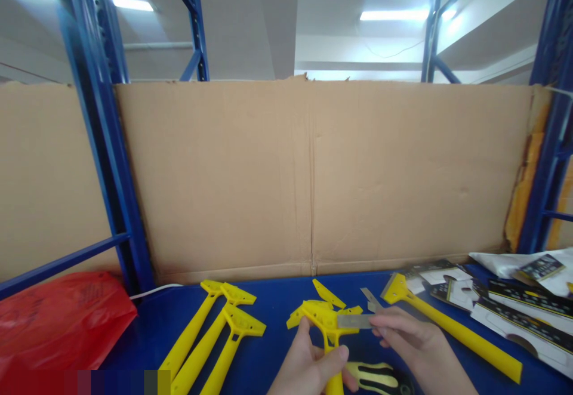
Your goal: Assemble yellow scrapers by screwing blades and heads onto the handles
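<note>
Left hand [308, 362]: curled round the neck of one yellow scraper handle [327, 317], its wide head uppermost, held just above the surface [280, 290], blue. Right hand [414, 335]: thumb and fingertips pinched together on one flat metal blade [351, 321], its free end overlapping the scraper head; whether the two touch cannot be told.

Black-and-yellow tool [371, 376], one: lying between the hands, partly covered.

Spare yellow handles [226, 338], three: side by side at left, heads pointing away, lower ends cut off by the frame.

Long yellow scraper [465, 334], one: slanting at right, metal edge at its head.

Loose yellow pieces [329, 293], several: just beyond the held head, partly hidden.

Thin metal pieces [370, 298]: behind the right fingers.

Red plastic bag [67, 317], one: far left, crumpled.

Printed cards [523, 329], black and white: loosely heaped at far right.

Cardboard panel [224, 174], creased: upright along the back, between blue rack posts [105, 144].

Ceiling lights [394, 15]: lit, above.
</note>
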`<state>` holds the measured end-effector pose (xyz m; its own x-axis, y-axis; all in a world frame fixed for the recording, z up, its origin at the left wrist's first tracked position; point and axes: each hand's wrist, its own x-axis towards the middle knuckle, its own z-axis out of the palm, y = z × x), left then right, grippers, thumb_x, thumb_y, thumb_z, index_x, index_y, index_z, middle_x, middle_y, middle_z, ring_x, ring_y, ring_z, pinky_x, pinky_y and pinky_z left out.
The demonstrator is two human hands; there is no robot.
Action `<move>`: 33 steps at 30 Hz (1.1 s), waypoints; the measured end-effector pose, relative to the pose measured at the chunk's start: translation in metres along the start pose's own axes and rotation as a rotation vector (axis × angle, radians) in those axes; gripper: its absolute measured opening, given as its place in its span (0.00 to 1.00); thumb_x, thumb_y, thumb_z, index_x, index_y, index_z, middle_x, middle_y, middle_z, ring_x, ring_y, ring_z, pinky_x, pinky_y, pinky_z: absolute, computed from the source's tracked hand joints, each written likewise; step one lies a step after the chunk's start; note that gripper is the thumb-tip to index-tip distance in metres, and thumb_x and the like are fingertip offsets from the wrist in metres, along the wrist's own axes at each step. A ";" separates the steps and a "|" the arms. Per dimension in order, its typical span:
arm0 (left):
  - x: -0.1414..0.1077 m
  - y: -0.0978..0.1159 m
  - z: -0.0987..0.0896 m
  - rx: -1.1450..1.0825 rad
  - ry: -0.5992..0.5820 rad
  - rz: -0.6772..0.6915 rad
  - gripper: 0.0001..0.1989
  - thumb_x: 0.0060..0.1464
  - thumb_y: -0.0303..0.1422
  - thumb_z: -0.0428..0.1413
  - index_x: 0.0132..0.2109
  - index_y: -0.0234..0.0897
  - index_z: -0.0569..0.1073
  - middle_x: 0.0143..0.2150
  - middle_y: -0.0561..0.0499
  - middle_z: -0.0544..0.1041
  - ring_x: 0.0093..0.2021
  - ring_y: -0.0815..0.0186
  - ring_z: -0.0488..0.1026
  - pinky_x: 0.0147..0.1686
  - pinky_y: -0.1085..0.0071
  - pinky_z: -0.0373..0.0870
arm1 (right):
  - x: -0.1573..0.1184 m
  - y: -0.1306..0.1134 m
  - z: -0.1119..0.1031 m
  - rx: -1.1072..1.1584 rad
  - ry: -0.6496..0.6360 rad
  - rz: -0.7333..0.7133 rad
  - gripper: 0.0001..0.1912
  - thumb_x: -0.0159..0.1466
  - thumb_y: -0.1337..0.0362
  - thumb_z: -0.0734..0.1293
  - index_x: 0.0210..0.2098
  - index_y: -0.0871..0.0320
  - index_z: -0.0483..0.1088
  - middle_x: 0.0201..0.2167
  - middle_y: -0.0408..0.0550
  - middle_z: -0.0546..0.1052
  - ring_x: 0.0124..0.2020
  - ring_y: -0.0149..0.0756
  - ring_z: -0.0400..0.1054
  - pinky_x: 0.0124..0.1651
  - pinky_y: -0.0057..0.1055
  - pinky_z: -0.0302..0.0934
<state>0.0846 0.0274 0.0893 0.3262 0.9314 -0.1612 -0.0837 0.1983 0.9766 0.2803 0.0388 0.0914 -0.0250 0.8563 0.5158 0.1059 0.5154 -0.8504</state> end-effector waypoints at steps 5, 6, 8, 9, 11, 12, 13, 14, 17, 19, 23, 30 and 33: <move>-0.003 -0.003 0.005 -0.042 -0.126 0.016 0.44 0.32 0.55 0.64 0.50 0.35 0.56 0.21 0.54 0.77 0.17 0.74 0.67 0.19 0.78 0.55 | -0.007 0.011 -0.004 -0.083 -0.022 0.000 0.13 0.55 0.50 0.70 0.32 0.49 0.81 0.35 0.52 0.82 0.38 0.47 0.76 0.41 0.39 0.71; -0.004 -0.003 0.005 -0.059 -0.127 0.019 0.44 0.32 0.55 0.64 0.50 0.35 0.56 0.21 0.54 0.77 0.18 0.73 0.69 0.20 0.78 0.56 | -0.008 0.013 -0.004 -0.107 -0.005 0.017 0.14 0.55 0.50 0.70 0.33 0.50 0.81 0.37 0.53 0.82 0.40 0.49 0.75 0.42 0.40 0.71; -0.004 -0.003 0.006 -0.077 -0.117 0.023 0.44 0.33 0.54 0.65 0.51 0.35 0.56 0.22 0.53 0.78 0.18 0.72 0.69 0.21 0.77 0.59 | -0.010 0.012 -0.002 -0.145 0.001 0.043 0.14 0.55 0.50 0.69 0.34 0.51 0.81 0.38 0.53 0.82 0.40 0.49 0.76 0.42 0.38 0.71; -0.004 -0.004 0.007 -0.083 -0.112 0.023 0.44 0.33 0.54 0.65 0.51 0.35 0.56 0.22 0.53 0.78 0.18 0.72 0.70 0.22 0.76 0.59 | -0.010 0.010 0.000 -0.156 -0.009 0.050 0.13 0.57 0.51 0.68 0.34 0.51 0.80 0.37 0.52 0.82 0.39 0.47 0.76 0.41 0.37 0.72; -0.003 -0.005 0.007 -0.096 -0.097 0.009 0.48 0.30 0.55 0.65 0.53 0.34 0.54 0.22 0.52 0.78 0.18 0.71 0.70 0.21 0.76 0.60 | -0.009 0.004 0.003 -0.184 -0.043 0.064 0.12 0.57 0.54 0.68 0.34 0.52 0.80 0.36 0.51 0.83 0.38 0.46 0.76 0.42 0.35 0.71; -0.002 -0.005 0.007 -0.105 -0.087 0.001 0.51 0.29 0.55 0.65 0.55 0.33 0.52 0.21 0.52 0.78 0.18 0.71 0.71 0.21 0.76 0.60 | -0.009 0.002 0.004 -0.193 -0.032 0.080 0.11 0.57 0.55 0.68 0.34 0.52 0.80 0.37 0.50 0.83 0.39 0.46 0.76 0.43 0.34 0.71; -0.002 -0.006 0.007 -0.116 -0.082 -0.004 0.55 0.28 0.55 0.66 0.57 0.32 0.50 0.21 0.52 0.78 0.18 0.71 0.71 0.22 0.76 0.60 | -0.008 0.000 0.005 -0.201 -0.014 0.096 0.12 0.56 0.56 0.68 0.35 0.52 0.80 0.37 0.50 0.83 0.40 0.46 0.76 0.44 0.34 0.71; -0.002 -0.007 0.008 -0.127 -0.082 -0.009 0.57 0.28 0.54 0.66 0.59 0.31 0.48 0.22 0.51 0.79 0.18 0.70 0.71 0.22 0.76 0.61 | -0.008 -0.002 0.006 -0.211 0.012 0.113 0.12 0.55 0.56 0.68 0.35 0.52 0.80 0.38 0.50 0.83 0.41 0.46 0.76 0.45 0.33 0.70; -0.004 -0.009 0.009 -0.144 -0.096 -0.020 0.61 0.30 0.52 0.67 0.62 0.29 0.42 0.24 0.50 0.79 0.20 0.68 0.73 0.24 0.74 0.64 | -0.007 -0.007 0.005 -0.261 0.040 0.137 0.11 0.54 0.58 0.68 0.33 0.53 0.79 0.36 0.49 0.83 0.38 0.45 0.76 0.41 0.31 0.71; -0.005 -0.010 0.010 -0.162 -0.099 -0.032 0.64 0.29 0.52 0.68 0.64 0.29 0.40 0.23 0.52 0.78 0.21 0.66 0.75 0.25 0.73 0.65 | -0.006 -0.010 0.004 -0.296 0.031 0.110 0.08 0.54 0.58 0.68 0.27 0.52 0.78 0.30 0.47 0.82 0.33 0.42 0.76 0.36 0.28 0.70; -0.004 -0.014 0.015 -0.195 -0.123 -0.044 0.66 0.28 0.51 0.68 0.65 0.32 0.38 0.19 0.58 0.75 0.23 0.65 0.75 0.27 0.73 0.65 | -0.005 -0.013 0.003 -0.312 -0.011 0.112 0.08 0.54 0.58 0.67 0.24 0.53 0.76 0.24 0.44 0.78 0.22 0.35 0.71 0.24 0.25 0.65; 0.001 -0.023 0.015 -0.178 -0.209 -0.026 0.66 0.32 0.50 0.68 0.66 0.34 0.34 0.16 0.64 0.70 0.15 0.73 0.66 0.22 0.77 0.56 | -0.008 -0.008 0.013 -0.119 -0.143 0.454 0.17 0.55 0.47 0.65 0.32 0.55 0.71 0.11 0.35 0.65 0.10 0.25 0.57 0.11 0.18 0.47; 0.001 -0.024 0.017 -0.198 -0.210 -0.016 0.61 0.33 0.51 0.67 0.65 0.36 0.39 0.18 0.61 0.73 0.16 0.72 0.68 0.23 0.77 0.58 | -0.008 -0.010 0.016 -0.096 -0.148 0.521 0.22 0.53 0.43 0.65 0.33 0.55 0.68 0.08 0.32 0.61 0.07 0.23 0.52 0.09 0.17 0.41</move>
<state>0.1035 0.0184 0.0678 0.5151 0.8483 -0.1228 -0.2527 0.2872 0.9239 0.2637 0.0274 0.0946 -0.0842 0.9964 0.0027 0.2318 0.0223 -0.9725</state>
